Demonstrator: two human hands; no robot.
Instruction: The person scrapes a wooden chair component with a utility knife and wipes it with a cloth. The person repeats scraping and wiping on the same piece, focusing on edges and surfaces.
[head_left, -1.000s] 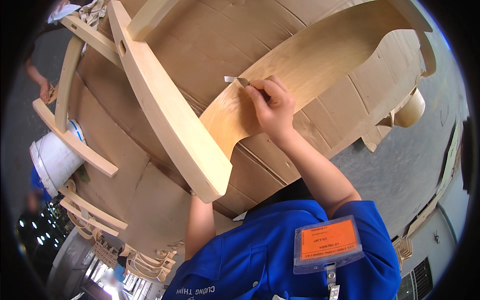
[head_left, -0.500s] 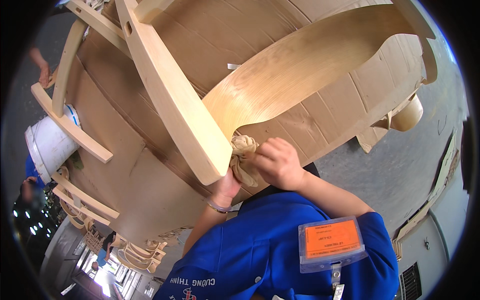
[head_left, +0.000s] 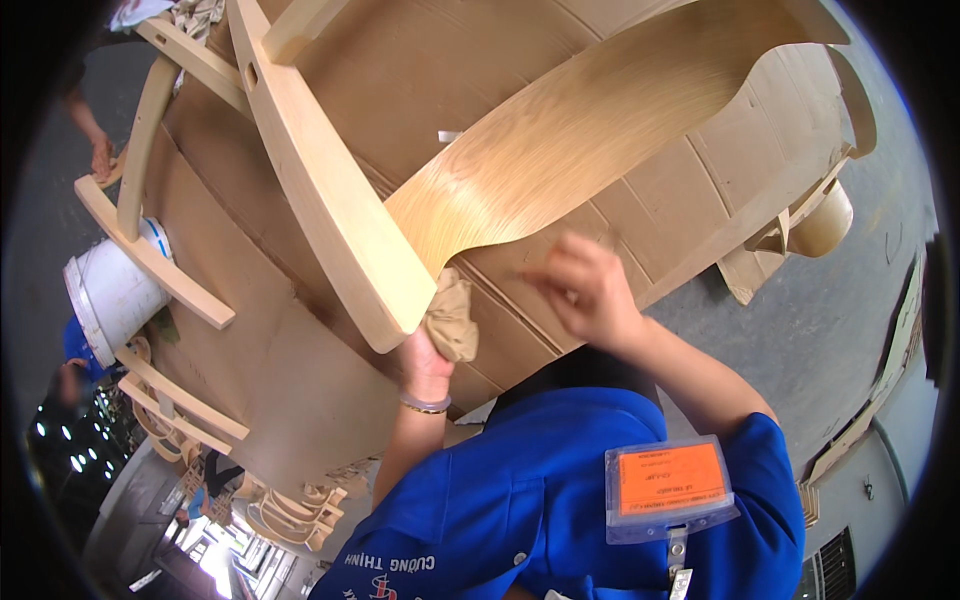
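Since 0.5 s ago my right hand [head_left: 585, 290] has come off the rag [head_left: 452, 318] and hovers blurred, fingers loosely apart, holding nothing, just right of it. Left hand [head_left: 425, 365] is clamped on the rag under the curved wooden panel [head_left: 560, 160], beside the rail [head_left: 330, 210]. Orange rectangular badge [head_left: 668, 482] hangs on my blue shirt.

Left forearm rises steeply from lower edge, bare, thin bangle at wrist. Left hand [head_left: 428, 358] closed in tight grip, knuckles up, fingers partly hidden. Right forearm comes in from lower right, sleeve blue to elbow, wrist straight. Right hand [head_left: 585, 290] to right of left grip, slightly higher, blurred, fingers loosely curled, holding nothing visible. Hands near, not touching.
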